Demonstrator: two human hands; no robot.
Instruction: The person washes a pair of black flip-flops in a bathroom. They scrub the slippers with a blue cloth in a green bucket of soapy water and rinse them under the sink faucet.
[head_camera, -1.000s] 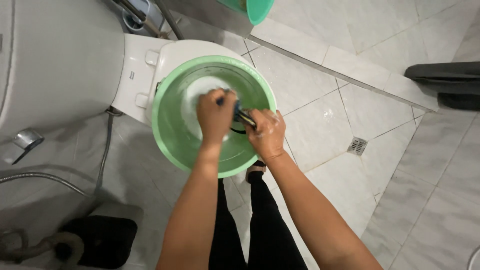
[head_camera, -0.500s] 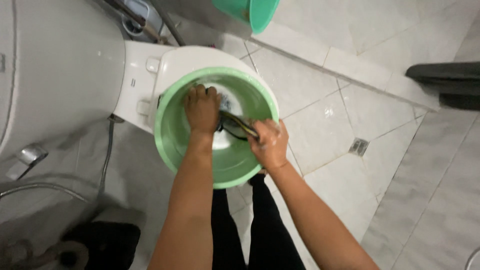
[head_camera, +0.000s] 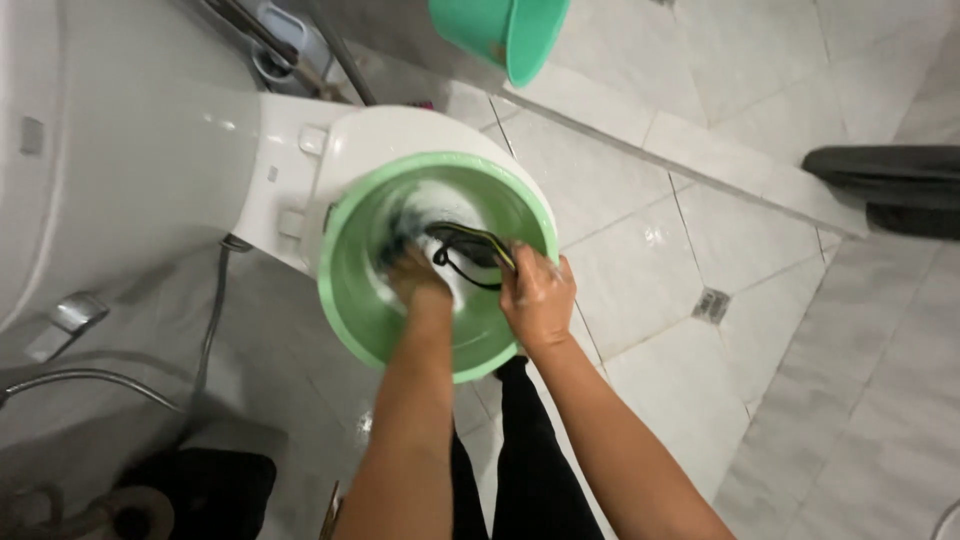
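Observation:
A light green bucket (head_camera: 350, 300) with soapy water stands on a closed white toilet lid (head_camera: 400, 130). My left hand (head_camera: 415, 278) is plunged down into the suds, blurred; what it grips is hidden. My right hand (head_camera: 537, 296) sits at the bucket's right rim, closed on a dark shoe (head_camera: 470, 250) with a yellow-trimmed opening, held tilted over the water.
A teal bucket (head_camera: 505, 35) stands on the tiled floor at the top. A white cistern (head_camera: 120, 150) is on the left, with a hose (head_camera: 215, 320) beside it. A floor drain (head_camera: 711, 305) lies right of the toilet. A dark mat (head_camera: 885, 185) is at the right edge.
My left hand has sunk from above the bucket into the soapy water. My right hand has shifted to the bucket's right rim with the shoe. The view has moved slightly closer.

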